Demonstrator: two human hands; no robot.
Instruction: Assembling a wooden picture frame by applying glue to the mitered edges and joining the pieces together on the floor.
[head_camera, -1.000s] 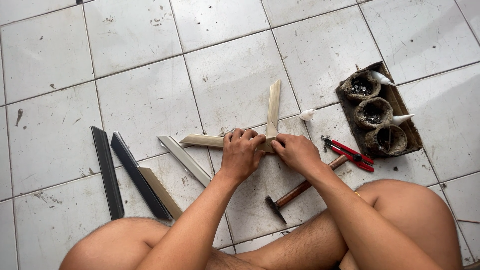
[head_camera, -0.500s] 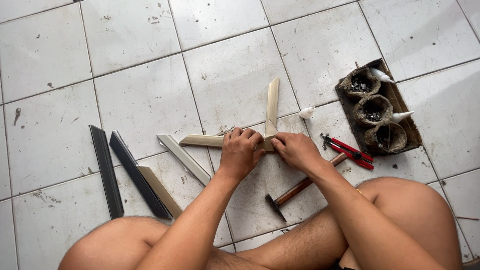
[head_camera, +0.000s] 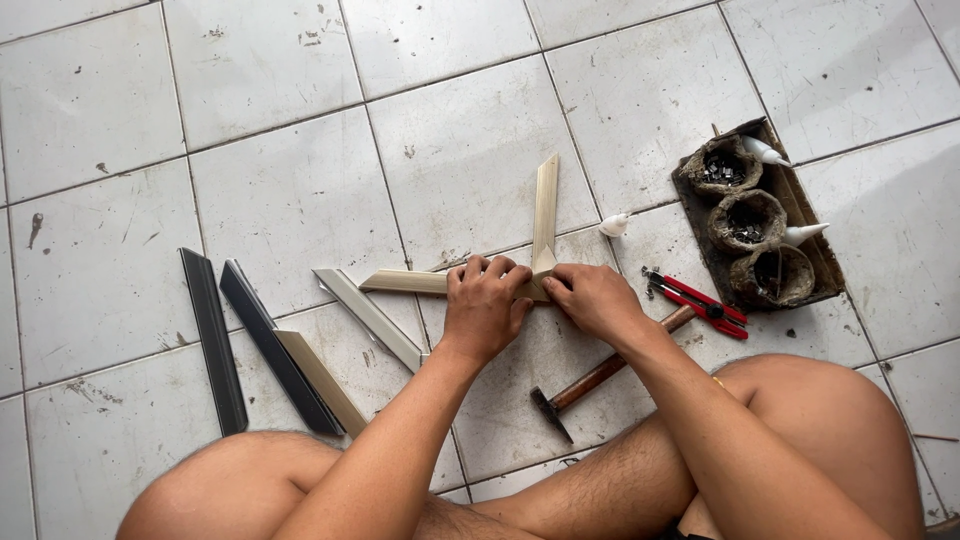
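Here, two hands, left hand (head_camera: 487, 305) and right hand (head_camera: 590, 298), each grip pressing two joined moulding strips (head_camera: 545, 215), one hammer (head_camera: 600, 375), three bowls (head_camera: 745, 220)

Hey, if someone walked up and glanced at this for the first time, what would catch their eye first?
Most likely the left hand and right hand pressed together on the corner where two pale wooden strips meet in an L on the tiled floor. Next, the red-handled pliers and hammer just right of the hands, and the dark tray of three small bowls beyond.
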